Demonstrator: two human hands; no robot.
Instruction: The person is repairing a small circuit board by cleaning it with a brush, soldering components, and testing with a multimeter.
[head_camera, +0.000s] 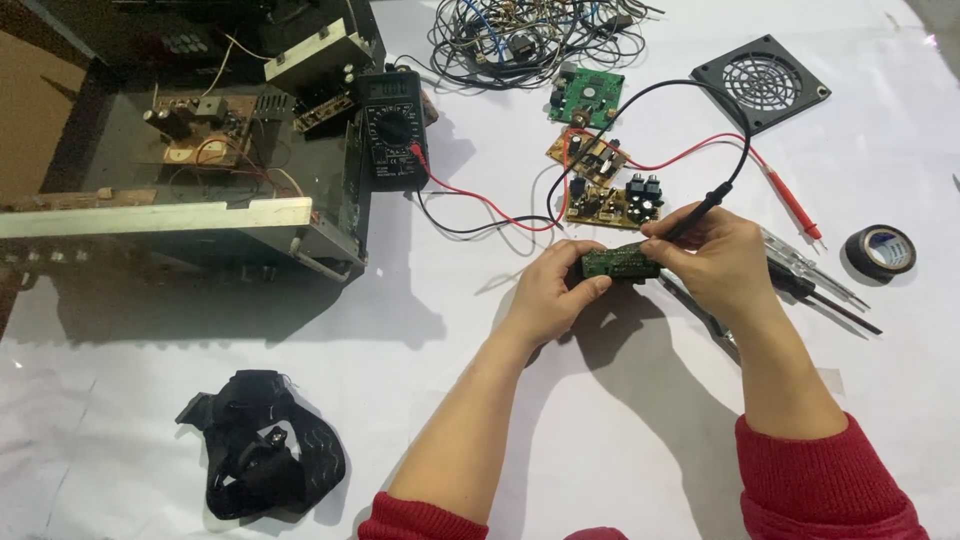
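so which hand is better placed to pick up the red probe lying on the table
Right. The right hand is nearer the red probe, though it holds the black probe; the left hand grips the small green board, farther away.

A white sheet (620, 430) covers the work surface — brightly lit, creased, with sharp dark shadows.

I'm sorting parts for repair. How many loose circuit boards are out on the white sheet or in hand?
4: a small green board held between both hands, a square green board near the cable tangle, and two yellowish boards below it. More may be hidden inside the open chassis.
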